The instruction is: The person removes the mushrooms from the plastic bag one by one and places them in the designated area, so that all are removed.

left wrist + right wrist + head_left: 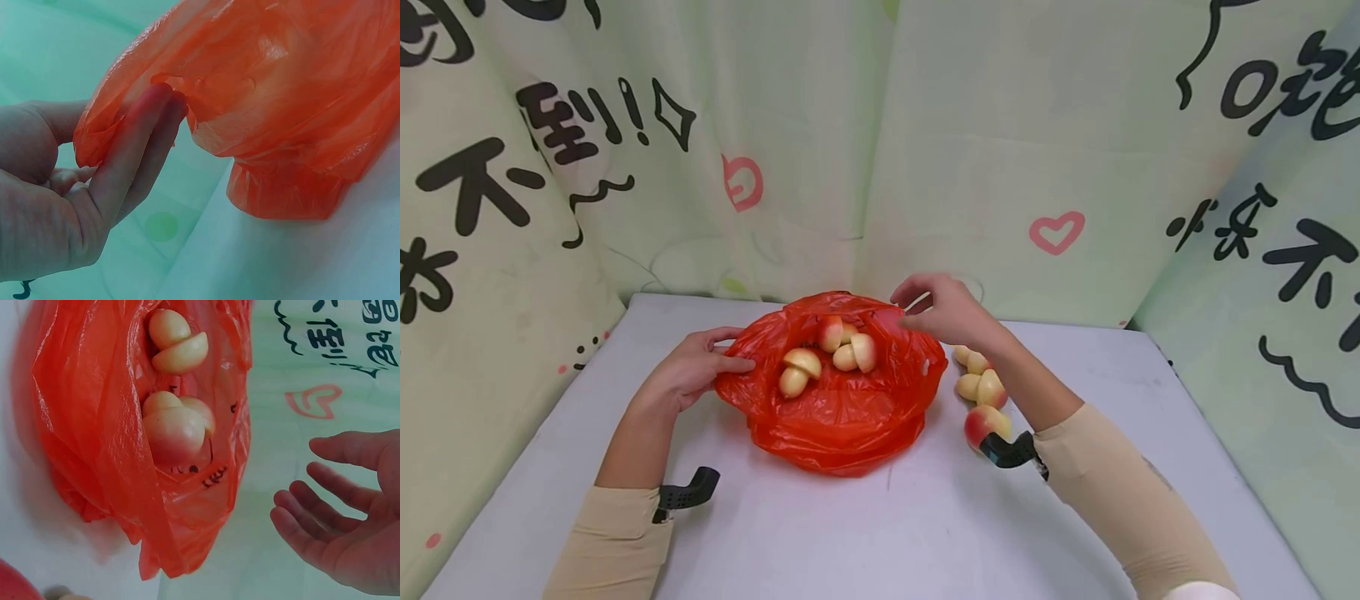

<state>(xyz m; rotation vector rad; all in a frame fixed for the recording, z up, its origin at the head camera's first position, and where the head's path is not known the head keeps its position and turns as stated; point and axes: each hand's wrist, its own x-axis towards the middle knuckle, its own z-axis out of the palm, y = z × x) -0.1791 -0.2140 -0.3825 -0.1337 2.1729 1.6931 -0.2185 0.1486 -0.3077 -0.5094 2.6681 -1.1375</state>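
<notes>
A red plastic bag [842, 442] lies on the table with its mouth spread, and toy mushrooms rest inside. One cream mushroom [797, 372] is at the left; beside it are a paler mushroom [856, 353] and one with a reddish cap [831, 332]. My left hand [688, 367] holds the bag's left rim between thumb and fingers; in the left wrist view the fingers [134, 150] show red through the film. The right hand [946, 310] hovers by the bag's right rim, fingers loosely bent and holding nothing, apart from the bag in the right wrist view.
Right of the bag, a short row of toy mushrooms [983, 389] lies on the white table [850, 542], partly behind my right forearm. Printed curtains [1000, 150] hang along the back and both sides of the table. Each wrist carries a black camera mount [688, 492].
</notes>
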